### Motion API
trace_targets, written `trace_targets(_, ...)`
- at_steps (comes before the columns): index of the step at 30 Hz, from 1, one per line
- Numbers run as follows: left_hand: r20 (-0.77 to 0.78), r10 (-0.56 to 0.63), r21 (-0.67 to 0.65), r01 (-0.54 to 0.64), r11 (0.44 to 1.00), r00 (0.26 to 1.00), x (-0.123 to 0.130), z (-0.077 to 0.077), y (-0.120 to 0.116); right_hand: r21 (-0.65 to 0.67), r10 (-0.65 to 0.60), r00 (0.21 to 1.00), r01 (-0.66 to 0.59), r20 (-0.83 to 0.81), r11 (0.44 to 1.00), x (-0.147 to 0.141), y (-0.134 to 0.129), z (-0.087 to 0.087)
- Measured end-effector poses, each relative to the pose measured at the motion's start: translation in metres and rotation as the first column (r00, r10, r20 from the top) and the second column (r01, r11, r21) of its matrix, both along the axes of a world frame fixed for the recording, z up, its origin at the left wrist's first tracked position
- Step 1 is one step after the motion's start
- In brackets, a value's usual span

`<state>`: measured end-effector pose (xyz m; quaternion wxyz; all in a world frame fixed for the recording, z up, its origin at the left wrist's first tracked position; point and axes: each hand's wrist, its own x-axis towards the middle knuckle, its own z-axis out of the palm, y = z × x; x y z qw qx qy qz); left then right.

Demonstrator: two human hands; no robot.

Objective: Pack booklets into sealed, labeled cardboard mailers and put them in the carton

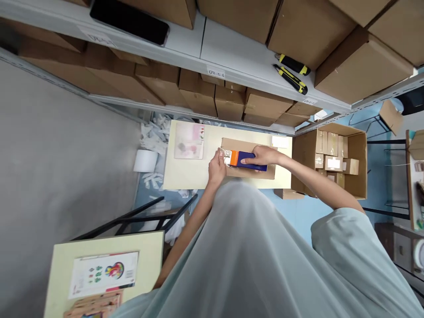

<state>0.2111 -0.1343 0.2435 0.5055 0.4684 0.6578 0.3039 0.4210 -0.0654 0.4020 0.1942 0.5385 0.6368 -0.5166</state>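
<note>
A dark blue and orange tool [248, 160] lies across a flat brown cardboard piece [266, 172] on the pale yellow table [188, 174]. My right hand [264, 156] is wrapped round its blue part, coming in from the right. At the tool's left end, beyond the orange band, is a shiny clear material [226, 156]. My left hand [216, 168] touches that material with its fingers together, at the cardboard's left edge. What exactly the left fingertips grip is too small to tell.
A pinkish printed sheet [188, 140] lies on the table's left part. An open carton [360, 163] of small boxes stands at the right. Above the table, a metal shelf [232, 48] holds cartons, a black phone [130, 21] and two cutters [291, 79]. A side table [145, 247] stands lower left.
</note>
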Motion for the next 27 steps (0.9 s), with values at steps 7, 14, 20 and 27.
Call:
trace_targets(7, -0.101, 0.043, 0.115, -0.031, 0.993, 0.994, -0.005, -0.004, 0.0, -0.152, -0.132, 0.991, 0.124, -0.039, 0.981, 0.103, -0.017, 0.02)
trace_targets(14, -0.173, 0.039, 0.106, -0.021, 0.994, 0.984, 0.008, 0.0, 0.0, -0.234, -0.318, 0.947, 0.301, -0.039, 0.924, 0.207, -0.039, 0.045)
trace_targets(20, -0.258, 0.035, 0.063, -0.019, 0.998, 0.965, 0.013, 0.007, 0.002, -0.177, -0.326, 0.945, 0.318, -0.016, 0.932, 0.236, -0.039, 0.023)
trace_targets(27, -0.299, 0.026, 0.058, -0.009, 0.998, 0.954, 0.014, 0.006, 0.004, -0.192, -0.267, 0.964, 0.258, -0.018, 0.947, 0.24, -0.031, -0.016)
